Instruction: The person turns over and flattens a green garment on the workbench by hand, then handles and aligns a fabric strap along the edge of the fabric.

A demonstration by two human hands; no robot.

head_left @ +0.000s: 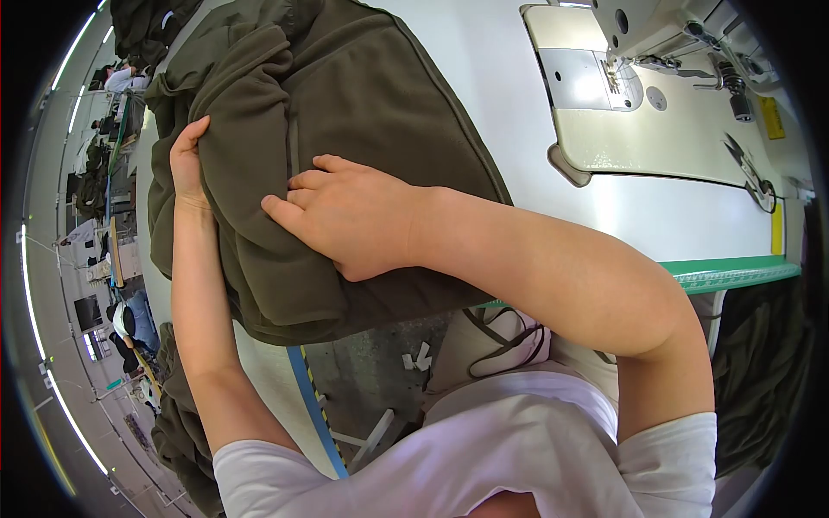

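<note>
A thick dark olive garment [380, 95] lies folded and bunched over the white table's left part and hangs over its front edge. My left hand [187, 168] grips the garment's left side, its thumb against the outer fold while the other fingers are mostly hidden. Across the middle of the cloth, my right hand [345, 211] rests palm down, thumb and fingers apart, fingertips touching the fabric beside a long seam. Nothing shows between the right fingers.
At the right stands a sewing machine [596, 138], its needle area above a metal plate. Scissors [749, 173] lie on its bed's right end. A green measuring strip [734, 273] runs along the table's front edge. More dark cloth [756, 371] hangs at right.
</note>
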